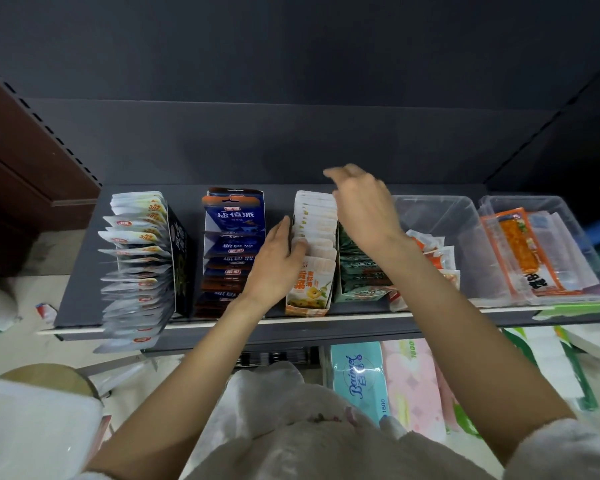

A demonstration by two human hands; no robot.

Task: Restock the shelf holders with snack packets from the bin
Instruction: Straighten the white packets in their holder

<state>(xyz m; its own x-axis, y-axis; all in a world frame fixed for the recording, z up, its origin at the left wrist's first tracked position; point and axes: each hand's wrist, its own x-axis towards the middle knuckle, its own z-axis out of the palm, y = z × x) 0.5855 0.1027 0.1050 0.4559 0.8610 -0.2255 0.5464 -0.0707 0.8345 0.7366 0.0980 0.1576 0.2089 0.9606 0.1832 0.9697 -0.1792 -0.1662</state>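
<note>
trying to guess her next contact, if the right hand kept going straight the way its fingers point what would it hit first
The right hand hovers over the back of the white-packet holder, fingers aimed away towards the rear. Nothing stands beyond it on the shelf, so it would probably meet the dark back panel first, though depth is hard to judge.

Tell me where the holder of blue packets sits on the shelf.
In the head view, the holder of blue packets stands left of centre on the shelf, between the fanned silver packets and the white-and-orange packets that the left hand touches.
</note>
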